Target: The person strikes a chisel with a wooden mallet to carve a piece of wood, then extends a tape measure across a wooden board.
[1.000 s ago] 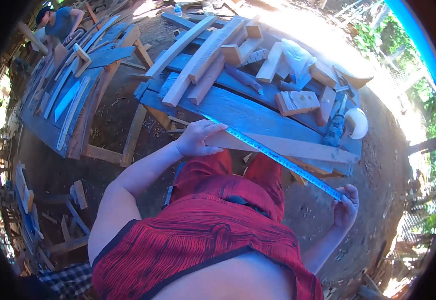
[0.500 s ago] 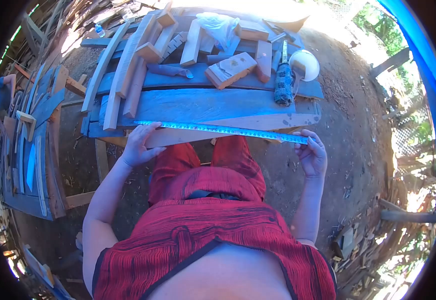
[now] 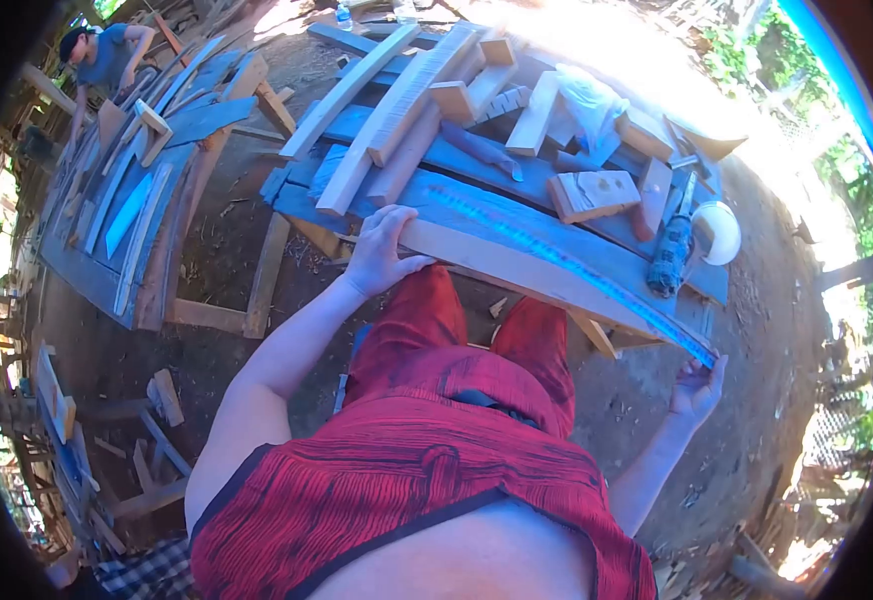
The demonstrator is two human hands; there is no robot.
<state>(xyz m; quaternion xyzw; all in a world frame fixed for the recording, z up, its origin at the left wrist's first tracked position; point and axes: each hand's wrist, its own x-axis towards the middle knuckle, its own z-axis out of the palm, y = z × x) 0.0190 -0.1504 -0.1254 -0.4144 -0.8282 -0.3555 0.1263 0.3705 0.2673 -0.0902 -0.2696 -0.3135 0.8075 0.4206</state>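
Observation:
A pale wooden board (image 3: 527,264) lies along the near edge of the workbench, just above my knees. My left hand (image 3: 382,250) grips its left end, fingers over the top and thumb underneath. Off the board's right end, my right hand (image 3: 699,390) pinches one end of a tape measure (image 3: 612,290). The blade, blurred and blue-lit, runs diagonally back over the bench to a point right of my left hand; its far end is indistinct. Beyond the tape's right part lies a dark power tool (image 3: 670,255), beside a white curved piece (image 3: 717,233).
Long wooden strips (image 3: 397,120) and a wood block (image 3: 593,194) lie on the bench, along with a plastic bag (image 3: 590,105). A second bench (image 3: 107,285) with wood pieces stands left. A person in a blue shirt (image 3: 107,55) is behind it.
My view has swung left, bringing the other person into fuller sight. My right hand has moved outward and down with the tape end, so the tape slants more. My left hand now grips the board.

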